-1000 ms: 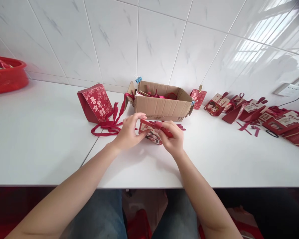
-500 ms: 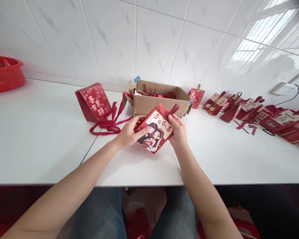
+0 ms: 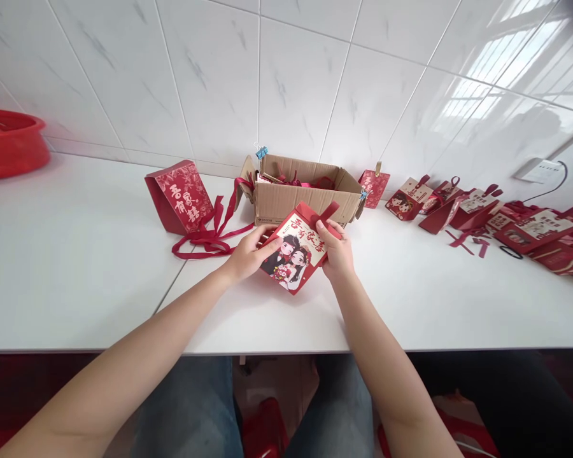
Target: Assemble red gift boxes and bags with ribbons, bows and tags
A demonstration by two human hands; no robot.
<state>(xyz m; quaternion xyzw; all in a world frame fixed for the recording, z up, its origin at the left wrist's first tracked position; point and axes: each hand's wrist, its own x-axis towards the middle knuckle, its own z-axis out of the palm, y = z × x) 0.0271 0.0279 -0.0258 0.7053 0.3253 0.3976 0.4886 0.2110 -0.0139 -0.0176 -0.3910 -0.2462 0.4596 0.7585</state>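
A red gift box (image 3: 293,257) with a printed couple and red characters is held tilted above the white table, in front of the cardboard box. My left hand (image 3: 253,253) grips its left side, thumb on the printed face. On its upper right edge, my right hand (image 3: 337,249) is closed, its thumb by the base of the short red ribbon (image 3: 328,212) that sticks up from the top. The fingers behind the gift box are partly hidden.
An open cardboard box (image 3: 305,202) holds red ribbons. Left of it are a red box (image 3: 184,197) and loose ribbon (image 3: 207,240). Several finished-looking red boxes (image 3: 475,207) line the right. A red basin (image 3: 12,146) stands far left.
The gift box has turned slightly in my hands, and my right thumb has shifted a little to the left along its top edge. My left hand keeps its hold.
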